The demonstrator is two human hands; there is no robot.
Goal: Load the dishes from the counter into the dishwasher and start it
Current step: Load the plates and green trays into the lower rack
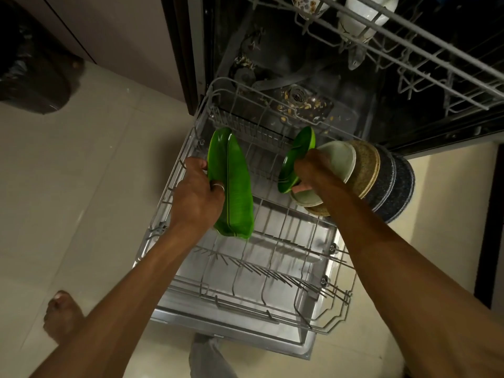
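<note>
The dishwasher [341, 85] stands open with its lower rack [272, 268] drawn out over the door. Your right hand [311, 170] grips a stack of plates [381, 181] at the rack's right edge; whether the stack already rests on wire is hard to tell. Your left hand [197, 195] clasps the long green plate [231, 186] on edge above the left side. Lower it straight between two tines, then slot the stack's plates singly.
</note>
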